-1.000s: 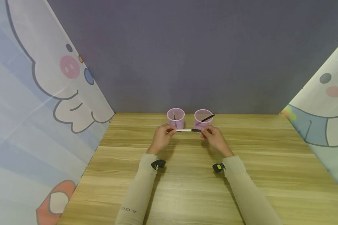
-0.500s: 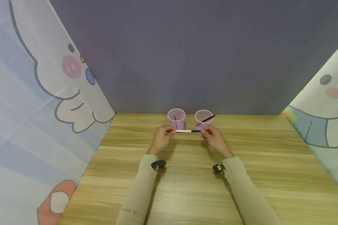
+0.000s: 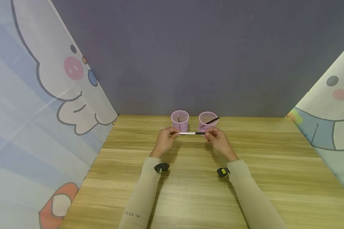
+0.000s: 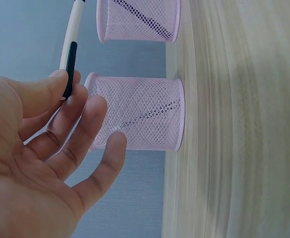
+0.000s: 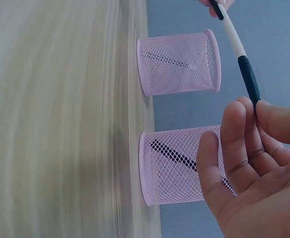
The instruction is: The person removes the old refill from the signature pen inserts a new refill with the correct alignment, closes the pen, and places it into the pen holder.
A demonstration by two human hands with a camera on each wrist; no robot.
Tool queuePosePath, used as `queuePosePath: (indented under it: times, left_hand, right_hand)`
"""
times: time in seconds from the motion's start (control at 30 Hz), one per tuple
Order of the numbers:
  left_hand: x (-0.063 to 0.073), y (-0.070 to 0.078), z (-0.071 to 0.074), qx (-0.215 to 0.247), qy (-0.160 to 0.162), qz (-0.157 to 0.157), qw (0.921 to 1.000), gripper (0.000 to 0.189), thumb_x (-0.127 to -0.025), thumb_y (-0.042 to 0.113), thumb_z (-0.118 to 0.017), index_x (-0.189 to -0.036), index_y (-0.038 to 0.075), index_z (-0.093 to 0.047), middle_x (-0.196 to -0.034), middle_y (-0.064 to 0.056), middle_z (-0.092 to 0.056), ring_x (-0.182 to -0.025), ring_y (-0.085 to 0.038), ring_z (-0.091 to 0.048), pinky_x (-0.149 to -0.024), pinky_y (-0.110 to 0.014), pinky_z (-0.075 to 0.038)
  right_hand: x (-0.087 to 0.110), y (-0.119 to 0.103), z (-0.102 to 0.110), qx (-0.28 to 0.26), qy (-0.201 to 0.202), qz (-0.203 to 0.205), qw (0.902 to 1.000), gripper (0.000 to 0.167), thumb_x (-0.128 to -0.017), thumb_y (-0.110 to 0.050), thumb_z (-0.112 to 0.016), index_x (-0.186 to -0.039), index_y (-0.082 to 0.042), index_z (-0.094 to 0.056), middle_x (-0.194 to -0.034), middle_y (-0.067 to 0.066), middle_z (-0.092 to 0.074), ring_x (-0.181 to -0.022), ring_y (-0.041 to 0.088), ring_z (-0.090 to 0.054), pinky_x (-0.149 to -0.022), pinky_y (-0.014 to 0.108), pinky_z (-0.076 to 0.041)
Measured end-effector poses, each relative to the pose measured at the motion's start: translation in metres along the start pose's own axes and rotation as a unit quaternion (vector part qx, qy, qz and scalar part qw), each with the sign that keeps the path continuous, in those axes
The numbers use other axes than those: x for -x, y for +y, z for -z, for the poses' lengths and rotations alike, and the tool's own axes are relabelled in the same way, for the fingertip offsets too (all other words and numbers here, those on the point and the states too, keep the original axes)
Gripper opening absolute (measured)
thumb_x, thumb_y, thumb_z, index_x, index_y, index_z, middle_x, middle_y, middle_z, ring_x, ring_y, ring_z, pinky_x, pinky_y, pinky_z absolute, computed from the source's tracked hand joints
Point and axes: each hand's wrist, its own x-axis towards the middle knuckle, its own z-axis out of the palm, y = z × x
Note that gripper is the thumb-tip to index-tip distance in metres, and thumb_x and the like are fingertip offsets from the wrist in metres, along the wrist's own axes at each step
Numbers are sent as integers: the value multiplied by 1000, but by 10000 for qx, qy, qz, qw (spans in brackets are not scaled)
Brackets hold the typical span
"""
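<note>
A white pen (image 3: 187,133) with a black grip and a black clip is held level between both hands, in front of two pink mesh pen holders. My left hand (image 3: 164,141) pinches its clip end between thumb and fingers. At the black grip end, the thumb and fingertips of my right hand (image 3: 219,143) pinch the tip, which they hide. In the left wrist view the white barrel (image 4: 71,32) runs up out of the left fingers, whose other fingers spread loosely. The right wrist view shows the black grip (image 5: 249,79) above the right fingertips.
Behind the pen stand the left pen holder (image 3: 184,128) and the right pen holder (image 3: 210,127), side by side. A thin dark stick (image 3: 178,118) leans in the left one; a black pen (image 3: 213,120) pokes over the right one's rim. A grey wall (image 3: 200,63) rises behind the wooden table (image 3: 195,197).
</note>
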Motion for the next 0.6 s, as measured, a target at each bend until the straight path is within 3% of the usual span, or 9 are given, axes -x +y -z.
queuePosePath:
  times: [0.4,0.6]
  left_hand:
    - [-1,-3,-2,-24,26,10,10000,13,-96,11,-70,-104,3,-77,-98,-9,-73,-92,-23,-68,-82,-38,-58]
    - [-2,-2,-3,-62,43,-21,10000,12,-96,10,-70,-103,4,-77,-97,-9,-73,-92,-23,-69,-82,-37,-58]
  right_hand:
    - [0,-1,0,24,32,-17,10000,16,-102,-1,-58,-112,11,-61,-100,30,-66,-76,15,-64,-73,33,-61]
    - [1,0,2,172,-28,-218,9996,21,-105,-11,-56,-111,9,-61,-101,29,-68,-80,23,-67,-75,33,-61]
